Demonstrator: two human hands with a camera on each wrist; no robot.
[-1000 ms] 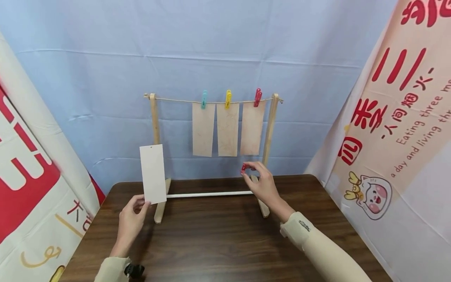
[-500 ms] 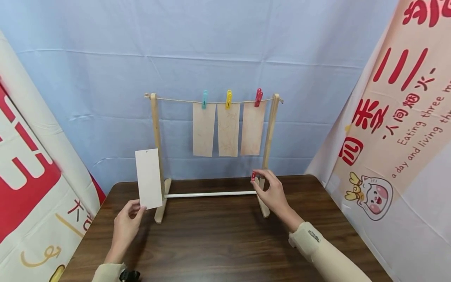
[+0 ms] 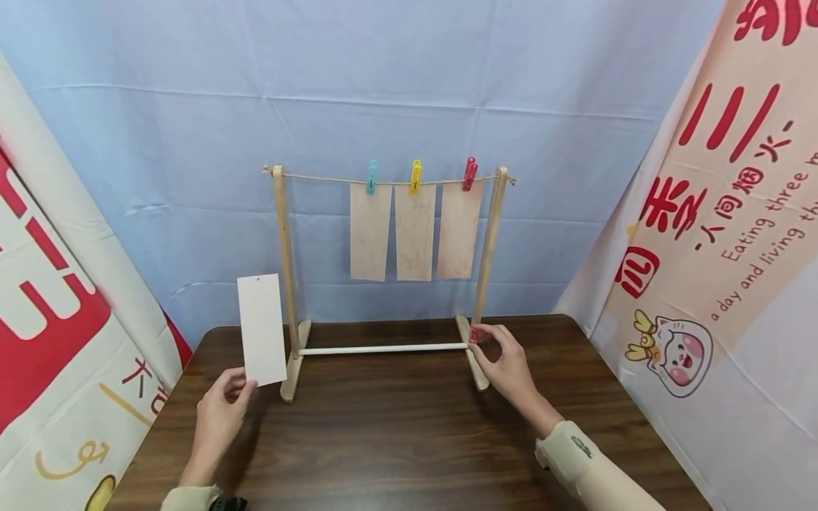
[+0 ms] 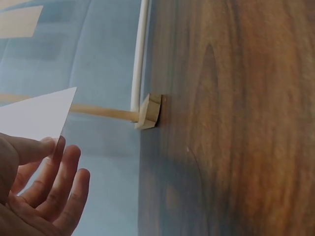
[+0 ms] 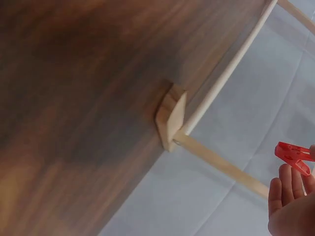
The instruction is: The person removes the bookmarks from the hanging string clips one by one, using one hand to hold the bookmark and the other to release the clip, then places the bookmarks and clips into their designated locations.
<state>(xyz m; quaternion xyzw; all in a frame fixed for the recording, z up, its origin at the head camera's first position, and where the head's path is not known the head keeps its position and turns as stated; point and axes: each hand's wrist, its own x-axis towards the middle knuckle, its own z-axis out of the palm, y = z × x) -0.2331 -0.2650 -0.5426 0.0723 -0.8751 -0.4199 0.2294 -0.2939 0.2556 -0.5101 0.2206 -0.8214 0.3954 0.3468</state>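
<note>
My left hand (image 3: 220, 411) pinches the lower corner of a blank white card (image 3: 262, 330) between thumb and fingers, holding it upright left of the wooden rack (image 3: 284, 241). A small hole shows near the card's top edge. Between thumb and fingertips of my right hand (image 3: 508, 365) is a red clothespin (image 5: 294, 156), in front of the rack's right foot. On the rack's string hang three beige cards (image 3: 415, 234), each clipped by one clothespin: a teal one (image 3: 372, 177), a yellow one (image 3: 416, 177) and a dark red one (image 3: 470, 174).
The rack stands at the back of a dark wooden table (image 3: 383, 433), its feet joined by a white rod (image 3: 383, 349). A blue cloth (image 3: 383, 85) hangs behind. Printed banners flank the table, one at the right (image 3: 722, 234).
The left hand has moved left and down with the white card, away from the rack's left post. The right hand has gone right and down with the red clothespin.
</note>
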